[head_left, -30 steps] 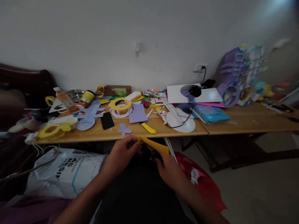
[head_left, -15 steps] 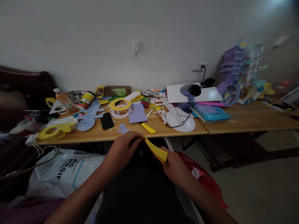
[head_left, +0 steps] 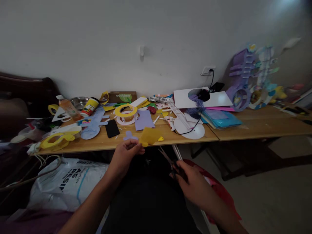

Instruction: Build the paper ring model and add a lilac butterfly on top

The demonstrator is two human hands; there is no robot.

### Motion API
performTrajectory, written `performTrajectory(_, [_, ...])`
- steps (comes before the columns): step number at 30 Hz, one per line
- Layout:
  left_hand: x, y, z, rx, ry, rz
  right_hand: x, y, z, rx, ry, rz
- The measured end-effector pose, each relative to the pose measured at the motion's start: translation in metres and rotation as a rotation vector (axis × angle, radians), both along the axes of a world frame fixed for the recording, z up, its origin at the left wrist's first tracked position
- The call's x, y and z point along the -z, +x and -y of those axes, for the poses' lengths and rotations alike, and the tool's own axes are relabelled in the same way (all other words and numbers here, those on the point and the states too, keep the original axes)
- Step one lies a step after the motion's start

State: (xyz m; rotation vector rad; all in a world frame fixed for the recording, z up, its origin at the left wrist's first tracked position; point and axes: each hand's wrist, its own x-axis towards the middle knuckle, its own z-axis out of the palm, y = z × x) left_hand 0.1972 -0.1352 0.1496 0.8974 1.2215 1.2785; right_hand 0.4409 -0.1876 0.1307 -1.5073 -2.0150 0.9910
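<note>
My left hand (head_left: 127, 153) pinches a piece of yellow paper (head_left: 149, 135) by its lower left corner, above the table's front edge. Black-handled scissors (head_left: 169, 159) are gripped in my right hand (head_left: 191, 180), their blades slightly apart and pointing up and left. A gap separates the blades from the paper. Behind the paper, only the end of a yellow utility knife (head_left: 160, 138) shows. A lilac paper cut-out (head_left: 130, 135) lies just beyond my left hand, beside a black phone (head_left: 112, 128).
Paper scraps, a yellow ring (head_left: 126, 110), a lilac sheet (head_left: 144, 119) and a glue gun (head_left: 169, 121) cover the wooden table (head_left: 255, 130). Left stand a drink bottle (head_left: 69, 107) and a tilted yellow cup (head_left: 90, 107). A white bag (head_left: 70, 182) sits below the table.
The yellow paper has turned and now faces me, raised at the table edge in my left hand. My right hand has moved lower and right; the scissors now show clear of the paper.
</note>
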Motion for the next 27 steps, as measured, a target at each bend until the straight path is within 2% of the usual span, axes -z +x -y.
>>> performTrajectory(3, [0.009,0.012,0.011,0.020,-0.096,0.231,-0.008,-0.016,0.016,-0.045,-0.015,-0.072])
performTrajectory(7, [0.014,0.024,0.028,0.033,-0.111,0.391,-0.005,-0.037,0.016,-0.015,-0.003,0.034])
performTrajectory(12, [0.022,0.030,0.035,-0.040,-0.040,0.426,0.004,-0.039,0.013,0.011,-0.014,0.072])
performTrajectory(16, [0.028,0.032,0.034,-0.092,-0.044,0.431,0.006,-0.036,0.017,0.020,-0.020,0.102])
performTrajectory(22, [0.028,0.032,0.035,-0.075,-0.060,0.508,0.011,-0.034,0.016,0.040,-0.050,0.116])
performTrajectory(27, [0.028,0.034,0.037,-0.030,-0.062,0.490,0.014,-0.035,0.015,0.036,-0.044,0.140])
